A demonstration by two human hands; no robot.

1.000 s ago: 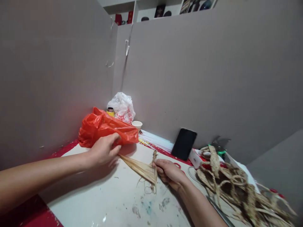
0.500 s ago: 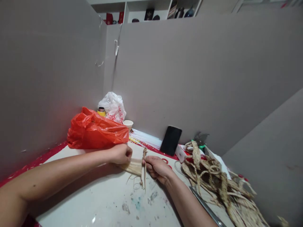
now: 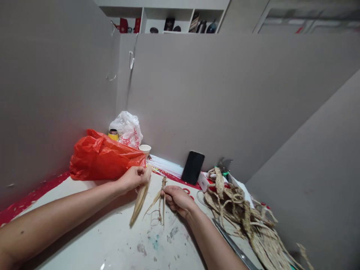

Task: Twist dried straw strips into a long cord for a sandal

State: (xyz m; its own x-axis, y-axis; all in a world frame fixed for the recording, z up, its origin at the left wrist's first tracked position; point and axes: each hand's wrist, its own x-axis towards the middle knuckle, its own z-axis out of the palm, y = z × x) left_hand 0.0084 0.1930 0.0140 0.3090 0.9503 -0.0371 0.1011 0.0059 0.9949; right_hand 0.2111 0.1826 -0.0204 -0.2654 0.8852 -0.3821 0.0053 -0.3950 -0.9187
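A wide, pale strip of dried husk (image 3: 140, 200) hangs slanting from my left hand (image 3: 134, 179), its fingers pinched near the upper end. Just right of it, my right hand (image 3: 177, 199) is closed on a thin braided strand (image 3: 160, 206) with loose narrow strips and thin curled fibres trailing below. The strip and the strand are apart, both over the white, paint-stained board (image 3: 118, 240). My fingertips hide the exact grip on the strand.
Behind are a red plastic bag (image 3: 104, 159), a white bag (image 3: 128, 129), a paper cup (image 3: 145, 149) and a leaning phone (image 3: 192, 167). A heap of braided husk (image 3: 247, 213) and scissors (image 3: 233, 243) lie right. Grey partitions (image 3: 197, 90) surround the table.
The wide strip has come away from the strand and swung from nearly level to steeply slanted in my left hand. My right hand still holds the strand. The view has shifted slightly.
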